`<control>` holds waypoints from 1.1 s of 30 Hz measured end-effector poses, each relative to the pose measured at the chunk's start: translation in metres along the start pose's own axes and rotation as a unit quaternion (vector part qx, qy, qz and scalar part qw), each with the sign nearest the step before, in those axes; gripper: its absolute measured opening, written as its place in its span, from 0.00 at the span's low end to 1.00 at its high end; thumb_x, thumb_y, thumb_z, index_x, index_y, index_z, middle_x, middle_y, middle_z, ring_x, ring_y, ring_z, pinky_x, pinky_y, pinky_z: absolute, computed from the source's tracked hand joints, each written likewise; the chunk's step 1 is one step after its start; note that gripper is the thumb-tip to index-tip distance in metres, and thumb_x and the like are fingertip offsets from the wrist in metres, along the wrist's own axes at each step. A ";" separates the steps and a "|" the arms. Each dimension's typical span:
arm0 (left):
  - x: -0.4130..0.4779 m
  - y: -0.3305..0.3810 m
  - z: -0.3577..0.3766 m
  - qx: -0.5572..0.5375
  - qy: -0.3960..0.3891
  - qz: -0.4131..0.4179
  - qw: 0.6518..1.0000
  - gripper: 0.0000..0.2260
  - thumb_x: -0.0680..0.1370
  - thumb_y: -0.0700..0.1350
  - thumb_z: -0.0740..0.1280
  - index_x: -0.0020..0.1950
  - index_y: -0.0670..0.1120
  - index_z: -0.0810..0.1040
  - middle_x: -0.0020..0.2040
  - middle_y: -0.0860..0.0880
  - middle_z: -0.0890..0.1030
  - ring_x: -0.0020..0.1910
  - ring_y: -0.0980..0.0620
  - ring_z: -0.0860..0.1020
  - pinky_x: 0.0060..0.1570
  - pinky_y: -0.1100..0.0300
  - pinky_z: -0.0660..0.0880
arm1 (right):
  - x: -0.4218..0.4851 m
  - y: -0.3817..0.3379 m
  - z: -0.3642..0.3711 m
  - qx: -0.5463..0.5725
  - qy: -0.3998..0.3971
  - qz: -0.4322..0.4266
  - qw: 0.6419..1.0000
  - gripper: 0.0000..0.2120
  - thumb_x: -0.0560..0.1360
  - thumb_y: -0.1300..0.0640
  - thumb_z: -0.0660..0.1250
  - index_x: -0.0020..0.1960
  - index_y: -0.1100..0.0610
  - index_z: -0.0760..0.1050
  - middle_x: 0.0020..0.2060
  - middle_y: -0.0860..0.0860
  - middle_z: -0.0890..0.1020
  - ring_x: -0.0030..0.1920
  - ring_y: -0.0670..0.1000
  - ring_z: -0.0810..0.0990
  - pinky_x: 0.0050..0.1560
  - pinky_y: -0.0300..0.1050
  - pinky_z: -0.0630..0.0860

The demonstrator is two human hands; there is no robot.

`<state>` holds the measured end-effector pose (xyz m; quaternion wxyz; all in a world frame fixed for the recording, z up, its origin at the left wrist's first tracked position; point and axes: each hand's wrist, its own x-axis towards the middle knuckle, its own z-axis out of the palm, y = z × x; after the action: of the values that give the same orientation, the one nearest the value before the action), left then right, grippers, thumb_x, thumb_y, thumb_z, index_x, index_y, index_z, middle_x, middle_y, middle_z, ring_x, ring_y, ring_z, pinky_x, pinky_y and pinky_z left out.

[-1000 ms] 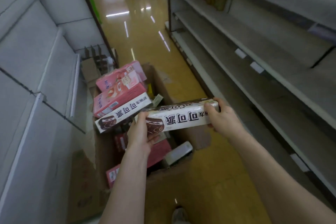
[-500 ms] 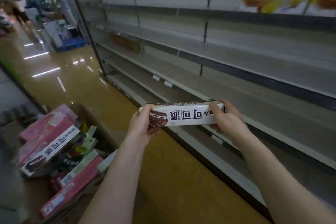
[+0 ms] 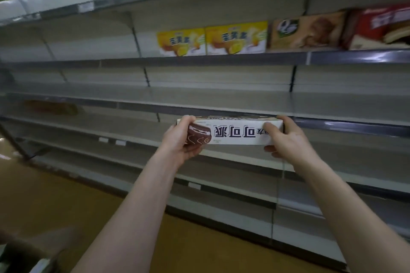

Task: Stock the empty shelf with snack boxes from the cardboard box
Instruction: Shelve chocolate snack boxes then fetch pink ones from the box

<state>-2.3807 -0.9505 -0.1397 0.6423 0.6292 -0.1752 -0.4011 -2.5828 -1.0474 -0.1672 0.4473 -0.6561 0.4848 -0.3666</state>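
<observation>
Snack box (image 3: 235, 132) raised from carton to shelf (image 3: 244, 104).

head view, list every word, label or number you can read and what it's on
"可可派": on the white snack box, upside down to the camera; the smaller characters beside it are partly hidden by the right hand and unreadable.
"蛋黄派": on both yellow boxes, blurred, last character unsure.
Brown box and red box: print too blurred to read.
Shelf edge tags: too small to read.
</observation>
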 end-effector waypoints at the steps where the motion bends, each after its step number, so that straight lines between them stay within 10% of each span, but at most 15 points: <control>1: 0.001 0.003 0.017 0.001 -0.018 -0.005 1.000 0.08 0.76 0.49 0.67 0.50 0.46 0.76 0.41 0.45 0.79 0.36 0.47 0.78 0.36 0.57 0.75 | 0.000 0.003 -0.019 -0.006 0.004 -0.008 1.000 0.26 0.77 0.50 0.63 0.74 0.47 0.61 0.55 0.48 0.78 0.44 0.49 0.83 0.54 0.54 0.79; 6: 0.011 0.017 0.100 0.004 -0.129 -0.035 0.991 0.05 0.76 0.46 0.65 0.43 0.46 0.75 0.38 0.45 0.79 0.35 0.49 0.76 0.27 0.62 0.70 | -0.001 0.009 -0.108 -0.088 0.048 -0.056 0.993 0.34 0.72 0.62 0.70 0.73 0.46 0.60 0.49 0.40 0.76 0.49 0.43 0.77 0.52 0.43 0.73; 14: 0.042 0.030 0.235 0.064 -0.293 -0.068 0.951 0.07 0.76 0.49 0.64 0.46 0.45 0.75 0.38 0.44 0.79 0.25 0.50 0.78 0.20 0.66 0.70 | 0.020 0.008 -0.232 -0.164 0.142 -0.100 0.971 0.35 0.68 0.48 0.75 0.71 0.43 0.64 0.64 0.41 0.70 0.64 0.45 0.71 0.66 0.52 0.69; 22: 0.069 0.066 0.335 0.141 -0.480 0.018 0.865 0.21 0.71 0.61 0.67 0.57 0.48 0.78 0.46 0.43 0.83 0.33 0.50 0.78 0.32 0.61 0.76 | 0.062 -0.002 -0.314 -0.055 0.209 -0.103 0.971 0.32 0.64 0.41 0.70 0.66 0.46 0.69 0.57 0.44 0.79 0.57 0.44 0.78 0.53 0.45 0.77; 33: 0.043 0.061 0.485 0.349 -0.428 0.188 0.812 0.29 0.62 0.69 0.69 0.51 0.48 0.79 0.37 0.49 0.84 0.31 0.52 0.76 0.33 0.61 0.70 | 0.085 0.038 -0.431 0.004 0.326 -0.061 0.943 0.27 0.71 0.37 0.66 0.62 0.54 0.72 0.49 0.49 0.82 0.46 0.44 0.82 0.40 0.38 0.76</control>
<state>-2.6906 -1.3127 -0.0229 0.3022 0.5311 -0.6754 -0.4129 -2.9661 -1.2344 -0.0564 0.2440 -0.5273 0.5614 -0.5892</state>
